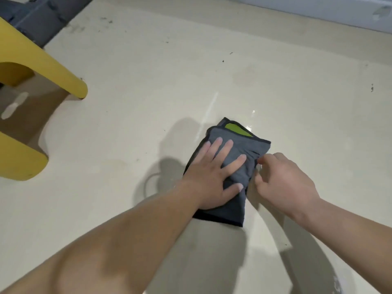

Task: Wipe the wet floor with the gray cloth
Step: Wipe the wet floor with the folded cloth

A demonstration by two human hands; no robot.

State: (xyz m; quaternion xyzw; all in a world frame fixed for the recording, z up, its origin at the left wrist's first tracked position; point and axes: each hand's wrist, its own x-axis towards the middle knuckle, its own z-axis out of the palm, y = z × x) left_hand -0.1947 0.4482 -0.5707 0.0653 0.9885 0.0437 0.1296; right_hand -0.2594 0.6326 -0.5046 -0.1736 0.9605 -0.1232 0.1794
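A folded gray cloth with a dark hem and a green patch at its far end lies on the cream tiled floor. My left hand presses flat on the cloth with straight, spread fingers. My right hand sits at the cloth's right edge with curled fingers that pinch the fabric there. A wet sheen and a thin water streak show on the floor just beyond the cloth.
A yellow stool stands at the left, its legs on the floor. A dark mat or frame lies at the far left. A pale wall base runs along the far right. Small dark specks dot the floor.
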